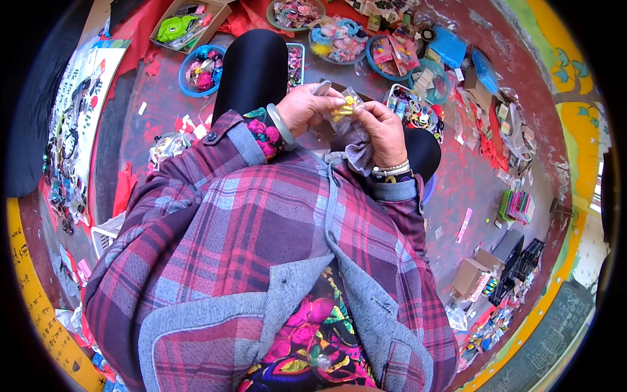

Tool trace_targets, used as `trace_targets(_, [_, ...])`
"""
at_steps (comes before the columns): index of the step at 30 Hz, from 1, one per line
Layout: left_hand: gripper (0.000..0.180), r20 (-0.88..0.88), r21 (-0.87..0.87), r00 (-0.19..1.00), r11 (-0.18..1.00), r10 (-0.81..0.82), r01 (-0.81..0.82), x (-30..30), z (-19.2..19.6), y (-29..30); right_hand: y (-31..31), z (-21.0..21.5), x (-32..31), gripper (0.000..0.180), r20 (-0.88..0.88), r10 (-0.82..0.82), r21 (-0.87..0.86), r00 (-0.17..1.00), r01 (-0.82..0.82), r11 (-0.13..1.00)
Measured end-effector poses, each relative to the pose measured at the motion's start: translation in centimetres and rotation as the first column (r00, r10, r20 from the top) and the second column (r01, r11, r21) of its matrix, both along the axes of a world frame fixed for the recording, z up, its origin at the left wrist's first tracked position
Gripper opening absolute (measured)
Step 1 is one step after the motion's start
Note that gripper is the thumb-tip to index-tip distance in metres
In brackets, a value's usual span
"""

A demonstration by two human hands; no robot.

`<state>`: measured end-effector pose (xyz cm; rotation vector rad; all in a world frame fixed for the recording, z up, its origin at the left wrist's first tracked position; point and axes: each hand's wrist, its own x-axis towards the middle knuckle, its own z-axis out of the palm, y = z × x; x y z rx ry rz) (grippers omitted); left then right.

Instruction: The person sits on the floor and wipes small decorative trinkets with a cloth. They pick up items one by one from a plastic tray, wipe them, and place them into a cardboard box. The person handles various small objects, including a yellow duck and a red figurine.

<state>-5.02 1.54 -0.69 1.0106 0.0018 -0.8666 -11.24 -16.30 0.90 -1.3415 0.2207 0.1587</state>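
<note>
Between my two hands is a small clear plastic bag (pixel 344 110) with small yellow pieces in it. My left hand (pixel 302 110), with a pale bangle at the wrist, pinches the bag's left side. The fingers of my right hand (pixel 386 136) close on its right side. A bunched grey-purple cloth (pixel 356 149) hangs under the bag, beside my right palm; whether my right hand also grips it I cannot tell. Behind the hands, between my knees, stands a long tray of small colourful items (pixel 296 64), partly hidden by my left leg.
A blue basin of hair ornaments (pixel 181 80) stands left of my knee, near an open cardboard box (pixel 219 16). Several filled basins line the back, including one with pink packets (pixel 372 55). Right of my knee lie a stack of colourful packs (pixel 517 206) and a small carton (pixel 467 279).
</note>
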Motion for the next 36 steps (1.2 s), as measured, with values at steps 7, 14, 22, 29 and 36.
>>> trace_targets(7, [0.013, -0.038, -0.113, 0.998, 0.992, 0.053, -0.057, 0.1, -1.4, 0.0, -0.2, 1.2, 0.0, 0.019, -0.085, -0.001, 0.173, 0.996, 0.016, 0.985])
trace_targets(14, [0.011, -0.107, -0.239, 0.994, 0.969, 0.033, -0.058, 0.2, -1.9, 0.0, -0.7, 1.2, 0.1, 0.018, -0.101, 0.018, 0.252, 0.995, 0.008, 0.968])
trace_targets(22, [0.013, -0.167, -0.294, 0.985, 0.956, -0.042, -0.009, 0.1, -1.5, 0.1, -0.3, 0.9, 0.0, 0.012, -0.078, -0.028, 0.234, 0.997, 0.046, 0.971])
trace_targets(29, [0.015, -0.091, -0.203, 0.990, 0.975, -0.109, 0.089, -0.1, -0.8, 0.1, -0.2, 0.7, 0.0, 0.010, -0.087, -0.087, 0.246, 0.992, 0.106, 0.964])
trace_targets(36, [0.014, -0.036, -0.177, 0.998, 0.983, -0.054, 0.047, -0.3, -0.7, -0.1, 0.2, 0.0, 0.1, 0.009, -0.068, -0.192, 0.218, 0.979, 0.202, 0.955])
